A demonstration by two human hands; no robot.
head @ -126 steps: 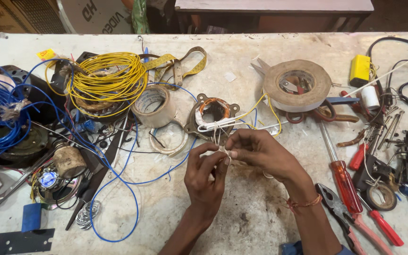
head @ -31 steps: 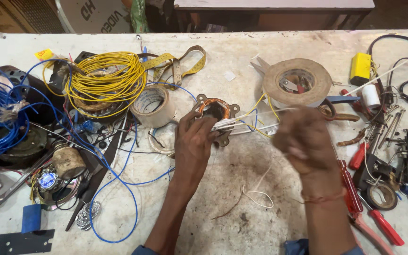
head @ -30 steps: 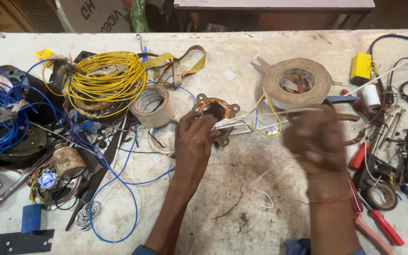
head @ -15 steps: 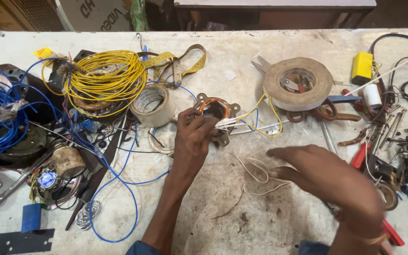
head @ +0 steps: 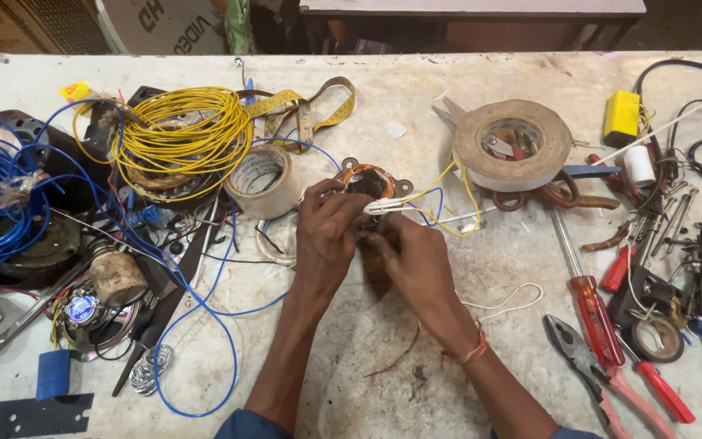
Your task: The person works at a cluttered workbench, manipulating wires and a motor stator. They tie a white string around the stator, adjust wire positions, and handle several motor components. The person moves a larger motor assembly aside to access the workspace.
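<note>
Both hands — left hand (head: 328, 230), right hand (head: 410, 258) — pinch white leads (head: 392, 206) at copper-wound stator (head: 366, 180).

The right hand (head: 416, 260), half a second ago out over the desk (head: 530, 268) near the loose white string (head: 507, 299), is now back against the left hand (head: 328, 232) at the copper-wound coil (head: 366, 180). Four seconds ago both hands worked lower, nearer the person. The string now lies free on the desk.
</note>
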